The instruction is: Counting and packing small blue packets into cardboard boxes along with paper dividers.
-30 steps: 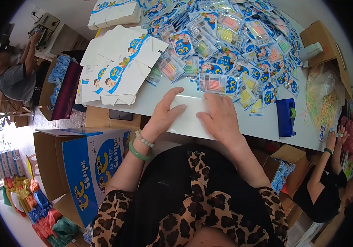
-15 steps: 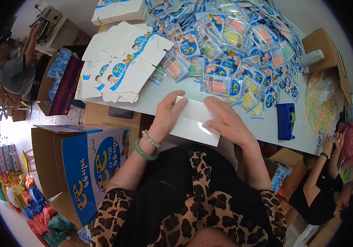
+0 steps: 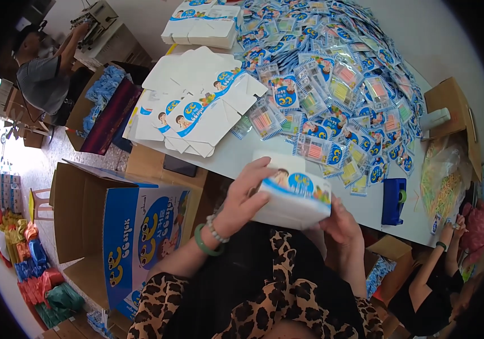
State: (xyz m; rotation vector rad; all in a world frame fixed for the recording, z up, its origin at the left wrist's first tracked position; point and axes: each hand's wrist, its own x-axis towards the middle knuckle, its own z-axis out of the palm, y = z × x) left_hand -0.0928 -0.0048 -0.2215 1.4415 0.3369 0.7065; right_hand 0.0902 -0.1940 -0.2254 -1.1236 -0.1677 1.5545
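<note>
On the tabletop (image 3: pixel 369 207), cartons (image 3: pixel 208 121) are lying left, a carton stack (image 3: pixel 199 35) sitting behind them and a packet heap (image 3: pixel 323 96) spreading right. A tape dispenser (image 3: pixel 391 202) is standing at the heap's near right, a bag (image 3: pixel 446 172) lying farther right. Between the left hand (image 3: pixel 243 200) and right hand (image 3: pixel 342 223), a small box (image 3: pixel 291 206) is sitting; a big box (image 3: pixel 151 231) is standing left.
</note>
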